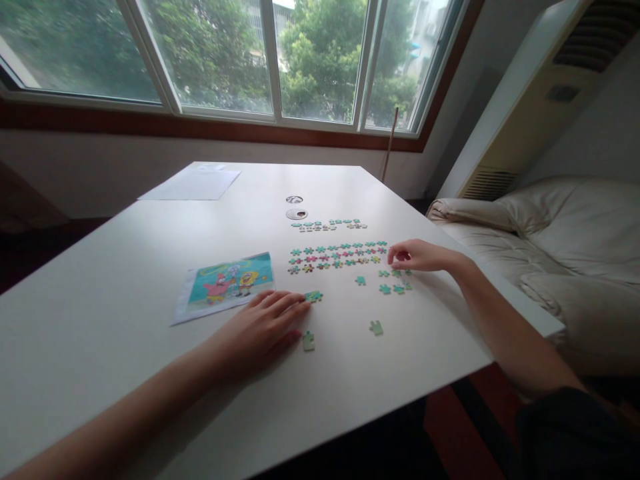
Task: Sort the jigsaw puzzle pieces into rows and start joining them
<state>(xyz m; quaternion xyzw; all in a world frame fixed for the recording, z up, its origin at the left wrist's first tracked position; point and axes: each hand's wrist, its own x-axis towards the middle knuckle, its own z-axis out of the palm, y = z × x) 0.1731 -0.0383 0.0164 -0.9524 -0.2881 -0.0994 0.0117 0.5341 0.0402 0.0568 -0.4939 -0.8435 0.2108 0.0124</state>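
Observation:
My left hand (267,321) lies on the white table with its fingers stretched out and holds nothing. Its fingertips touch a small cluster of green and yellow puzzle pieces (314,296). A pale green puzzle piece (309,341) lies by its thumb. At the right end of several rows of puzzle pieces (333,256), my right hand (419,255) rests with its fingers curled and the tips drawn together. Whatever is between those tips is too small to make out. Loose puzzle pieces (399,289) lie just below it. Two more stray pieces, one of them pale (376,327), sit between the hands.
A cartoon picture sheet (230,283) lies left of the pieces. Farther back are two more rows of pieces (320,227), two round items (297,214) and a paper sheet (193,185). The table's (330,407) near edge slants up rightward; a sofa (555,233) stands right.

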